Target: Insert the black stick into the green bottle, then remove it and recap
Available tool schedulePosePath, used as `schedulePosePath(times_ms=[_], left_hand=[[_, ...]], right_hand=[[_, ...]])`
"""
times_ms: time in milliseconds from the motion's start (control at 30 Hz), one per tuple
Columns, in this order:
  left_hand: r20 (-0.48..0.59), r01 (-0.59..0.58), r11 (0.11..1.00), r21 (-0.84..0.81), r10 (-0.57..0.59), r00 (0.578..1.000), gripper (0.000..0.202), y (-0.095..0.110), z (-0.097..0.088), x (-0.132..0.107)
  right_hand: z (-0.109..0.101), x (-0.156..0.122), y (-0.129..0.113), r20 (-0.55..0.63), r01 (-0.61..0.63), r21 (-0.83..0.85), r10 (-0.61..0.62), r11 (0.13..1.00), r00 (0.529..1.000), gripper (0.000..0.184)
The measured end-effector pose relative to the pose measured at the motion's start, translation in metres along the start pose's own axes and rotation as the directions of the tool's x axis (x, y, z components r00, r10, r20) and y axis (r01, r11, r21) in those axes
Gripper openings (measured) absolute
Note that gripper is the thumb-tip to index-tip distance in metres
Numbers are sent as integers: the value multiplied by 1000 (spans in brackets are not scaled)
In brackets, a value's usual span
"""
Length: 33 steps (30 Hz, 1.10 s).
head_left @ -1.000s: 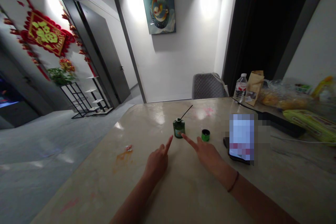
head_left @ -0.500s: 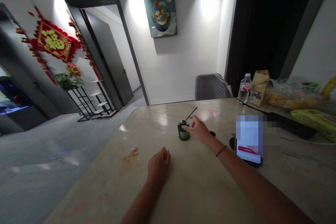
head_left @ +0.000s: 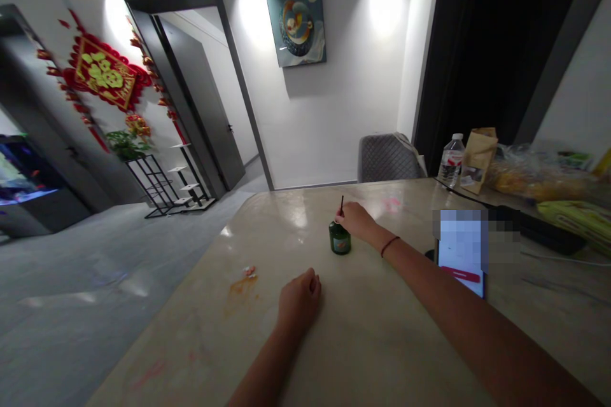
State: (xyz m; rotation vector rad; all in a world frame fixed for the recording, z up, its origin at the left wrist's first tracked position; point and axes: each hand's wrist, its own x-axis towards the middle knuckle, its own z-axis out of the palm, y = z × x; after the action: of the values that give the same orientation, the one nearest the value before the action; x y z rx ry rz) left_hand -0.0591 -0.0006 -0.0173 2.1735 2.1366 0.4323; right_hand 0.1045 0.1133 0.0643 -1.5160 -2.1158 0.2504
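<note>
Pinching the thin black stick (head_left: 342,200), or so it looks, the right hand (head_left: 356,220) sits right at the neck of the small green bottle (head_left: 340,244), fingertips bunched so tightly that the exact contact can't be made out. And the left hand (head_left: 300,299)? Curled in a loose fist on the near side, apparently empty and well clear of the bottle! That bottle stands upright on the worktop (head_left: 367,331); it looks like glass, so probably rigid, fairly light, slick-sided and breakable if knocked over, best steadied around the body. The stick looks light and easily snapped, so a gentle pinch near its top should do. Now the surface: pale, smooth, glossy enough to throw back light, with an orange stain (head_left: 241,292) and crumbs (head_left: 249,271) over to the left. Off to the right, a lit phone (head_left: 462,257), a water bottle (head_left: 450,163) and a paper bag (head_left: 478,159). Beyond, a grey chair (head_left: 389,158), a picture (head_left: 296,22) on the white wall (head_left: 334,127), and an open door (head_left: 198,86) beside a red hanging (head_left: 105,74).
</note>
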Motion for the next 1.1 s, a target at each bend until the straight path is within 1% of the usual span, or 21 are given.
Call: schedulePosePath(times_ms=[67, 133, 233, 300, 400, 467, 533, 600, 667, 767, 800, 867, 933, 1033, 1100], left_hand=[[4, -1, 1000, 3, 1, 1000, 25, 0, 0, 0], [4, -10, 1000, 5, 10, 1000, 25, 0, 0, 0], [-5, -23, 1000, 5, 23, 1000, 25, 0, 1, 1], [-6, -29, 1000, 7, 29, 1000, 25, 0, 1, 1], [-2, -34, 999, 10, 34, 999, 25, 0, 1, 1], [3, -36, 999, 11, 36, 999, 25, 0, 0, 1], [5, -40, 999, 13, 40, 999, 25, 0, 0, 1], [3, -37, 999, 14, 37, 999, 25, 0, 1, 1], [2, -34, 999, 16, 34, 999, 25, 0, 1, 1], [-3, -41, 999, 18, 41, 999, 25, 0, 2, 2], [-6, -44, 999, 19, 44, 999, 25, 0, 2, 2], [-5, -42, 999, 21, 43, 999, 25, 0, 1, 2], [5, -34, 999, 21, 34, 999, 25, 1, 1, 2], [17, -27, 1000, 16, 27, 999, 25, 1, 0, 2], [24, -24, 999, 21, 23, 999, 24, 1, -1, 2]], right_hand=[[-10, 2, -1, -35, 7, 15, -7, 1000, 999, 13], [-24, 2, -2, -100, 24, 60, -18, 998, 995, 12], [-50, -2, -2, -206, 50, 179, -12, 983, 978, 10], [-68, -7, -1, -233, 62, 284, 6, 957, 973, 10], [-89, -16, 2, -186, 69, 406, 9, 911, 982, 10], [-97, -21, 6, -102, 48, 446, -2, 894, 995, 11], [-100, -27, 11, -5, 6, 440, -4, 898, 1000, 16], [-100, -31, 17, 55, -57, 393, 38, 918, 998, 28], [-96, -34, 24, 86, -135, 336, 112, 932, 990, 41], [-86, -35, 37, 149, -226, 213, 197, 951, 969, 45], [-81, -35, 41, 166, -227, 127, 205, 966, 965, 44], [-68, -36, 49, 193, -178, -121, 199, 977, 961, 40], [-54, -40, 55, 240, -107, -349, 199, 931, 950, 35], [-34, -48, 59, 308, -104, -418, 248, 902, 919, 29], [-25, -53, 59, 320, -119, -423, 270, 899, 908, 24]])
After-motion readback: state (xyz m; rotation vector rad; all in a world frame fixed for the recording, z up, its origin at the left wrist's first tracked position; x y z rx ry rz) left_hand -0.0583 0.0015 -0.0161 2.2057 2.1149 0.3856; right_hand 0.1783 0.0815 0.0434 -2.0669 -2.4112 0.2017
